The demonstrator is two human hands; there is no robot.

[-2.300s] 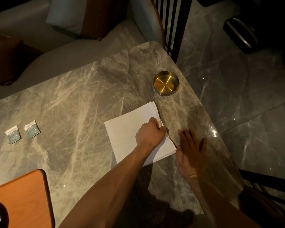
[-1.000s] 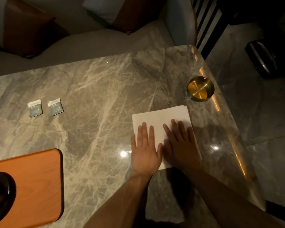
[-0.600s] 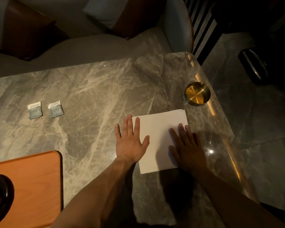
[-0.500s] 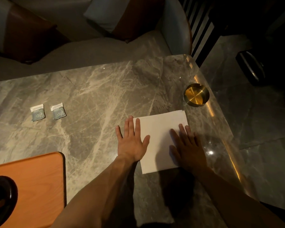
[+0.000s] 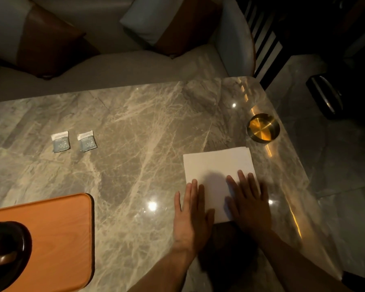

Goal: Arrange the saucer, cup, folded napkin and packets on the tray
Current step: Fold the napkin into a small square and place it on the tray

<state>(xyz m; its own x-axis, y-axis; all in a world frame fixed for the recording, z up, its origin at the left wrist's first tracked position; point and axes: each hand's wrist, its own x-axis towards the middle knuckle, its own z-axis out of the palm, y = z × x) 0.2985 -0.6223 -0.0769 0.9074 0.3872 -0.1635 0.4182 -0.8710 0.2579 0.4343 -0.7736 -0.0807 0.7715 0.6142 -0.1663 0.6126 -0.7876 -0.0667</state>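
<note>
On the marble table [image 5: 135,123], two flat hands, left hand [image 5: 191,216] and right hand [image 5: 248,202], press one napkin [image 5: 215,165]; two packets [image 5: 74,141] lie apart.

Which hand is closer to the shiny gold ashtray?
Right. The right hand lies flat on the napkin, just below the gold ashtray; the left hand is farther left.

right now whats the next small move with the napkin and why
Probably fold the napkin over once more: it lies flat on the marble table, the left hand and right hand are pressing it down, and the tray waits at the left.
</note>
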